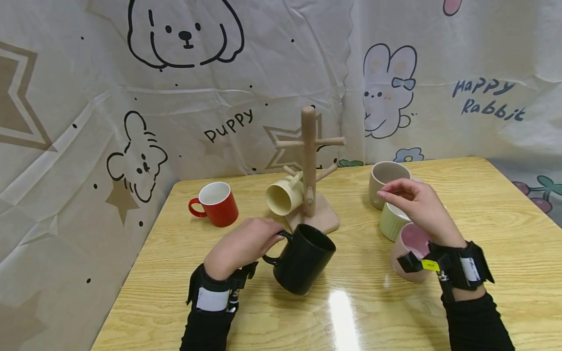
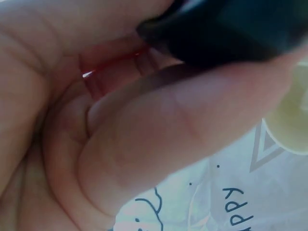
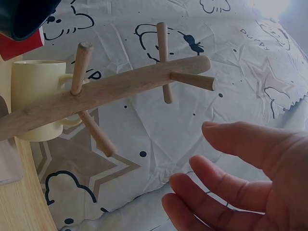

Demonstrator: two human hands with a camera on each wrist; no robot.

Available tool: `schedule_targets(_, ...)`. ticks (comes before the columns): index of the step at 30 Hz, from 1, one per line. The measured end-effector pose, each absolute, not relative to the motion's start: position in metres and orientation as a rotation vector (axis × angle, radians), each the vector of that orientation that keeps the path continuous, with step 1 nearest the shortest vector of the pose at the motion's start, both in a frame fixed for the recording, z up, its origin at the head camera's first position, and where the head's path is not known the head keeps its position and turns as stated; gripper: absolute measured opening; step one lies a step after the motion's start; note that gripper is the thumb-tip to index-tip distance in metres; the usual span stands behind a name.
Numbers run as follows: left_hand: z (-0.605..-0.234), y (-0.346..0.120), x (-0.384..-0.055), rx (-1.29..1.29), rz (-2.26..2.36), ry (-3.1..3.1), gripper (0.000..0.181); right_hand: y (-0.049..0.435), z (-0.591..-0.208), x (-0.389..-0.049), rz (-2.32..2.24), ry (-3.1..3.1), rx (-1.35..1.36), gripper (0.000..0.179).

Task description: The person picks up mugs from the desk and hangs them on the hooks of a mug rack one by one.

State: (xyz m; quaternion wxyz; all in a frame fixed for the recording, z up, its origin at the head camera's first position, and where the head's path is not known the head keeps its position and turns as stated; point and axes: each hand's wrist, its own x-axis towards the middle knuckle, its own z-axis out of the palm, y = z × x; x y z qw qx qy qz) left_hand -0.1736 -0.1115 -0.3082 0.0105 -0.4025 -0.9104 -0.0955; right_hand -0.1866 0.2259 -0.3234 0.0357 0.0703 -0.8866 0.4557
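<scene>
My left hand (image 1: 247, 245) grips a black mug (image 1: 304, 259) by its handle; the mug leans, its mouth toward the upper right, in front of a wooden mug tree (image 1: 309, 161). In the left wrist view, dark mug material (image 2: 231, 33) lies against the thumb and fingers. A cream mug (image 1: 284, 196) hangs tilted on a low left peg of the tree. My right hand (image 1: 422, 208) holds nothing, its fingers loosely bent above a pale green mug (image 1: 392, 222) and a pink mug (image 1: 411, 251); in the right wrist view that hand (image 3: 236, 180) shows thumb and fingers apart.
A red mug (image 1: 218, 204) with a white inside stands at the left back of the wooden table (image 1: 167, 292). A grey-beige mug (image 1: 381, 187) stands behind the green one. Behind the table hangs a printed cloth (image 1: 210, 87). The tree's upper pegs stick out sideways.
</scene>
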Motion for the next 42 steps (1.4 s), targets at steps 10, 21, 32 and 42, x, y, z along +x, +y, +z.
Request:
schedule_targets(10,-0.316,-0.114,-0.188,-1.44,-0.426,-2.848,0.008,0.219,-0.32,-0.187,1.456,-2.749,0.236,0.034)
schedule_targets(21,-0.315,-0.12,-0.187,-1.413,-0.453,-2.866,0.008,0.206,-0.318,-0.177,1.79,-2.662,0.536,0.046)
schedule_targets(32,-0.312,-0.126,-0.187,-1.386,-0.462,-2.834,0.011,0.174,-0.339,-0.179,2.003,-2.676,0.906,0.08)
schedule_targets(42,-0.309,-0.133,-0.185,-1.349,-0.437,-2.796,0.017,0.158,-0.362,-0.19,2.105,-2.764,1.122,0.094)
